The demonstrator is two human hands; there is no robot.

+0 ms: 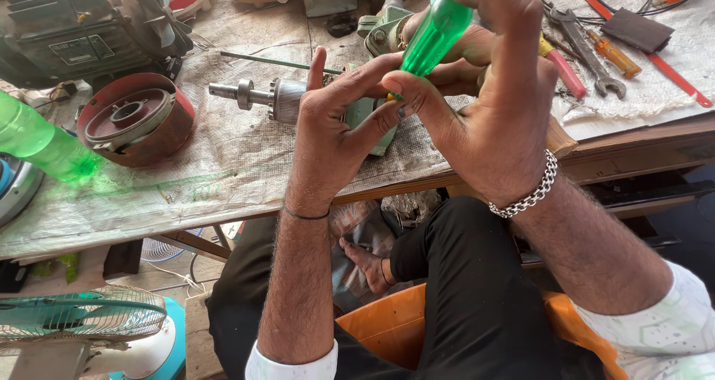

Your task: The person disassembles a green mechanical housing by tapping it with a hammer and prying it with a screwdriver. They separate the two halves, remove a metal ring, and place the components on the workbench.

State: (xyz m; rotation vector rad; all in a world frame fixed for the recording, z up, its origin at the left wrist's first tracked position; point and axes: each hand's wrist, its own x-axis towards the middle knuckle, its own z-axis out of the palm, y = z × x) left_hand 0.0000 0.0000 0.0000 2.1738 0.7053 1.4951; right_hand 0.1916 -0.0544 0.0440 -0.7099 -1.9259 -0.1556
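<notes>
1. I am watching the screwdriver [434, 33]: its green handle is rising above the near edge of the surface [223, 164], tilting up and to the right, with the tip end pointing down and to the left, hidden behind fingers.
2. I am seeing the right hand [495, 119] wrapping over the handle's upper end from the right, fingers curling around the top, so this hand is clamped on the screwdriver.
3. I am seeing the left hand [339, 119] closing in from the left at the handle's lower end, thumb and fingers pinching together around the base of the handle; whether it is gripping the shaft or something under it, I cannot tell.
4. Both hands are meeting at the tool, the left one sitting lower along its axis and nearer the hidden tip.
5. Just behind the hands, a green casting [383, 26] and a rotor [264, 95] with its steel shaft pointing left are lying on the sackcloth covering the surface.
6. Farther left, a red drum [134, 119] and a green bottle [41, 145] are resting; a dark motor [82, 26] is sitting behind them.
7. To the right, a spanner [592, 52] and small screwdrivers [614, 52] are lying well apart from the hands.
</notes>
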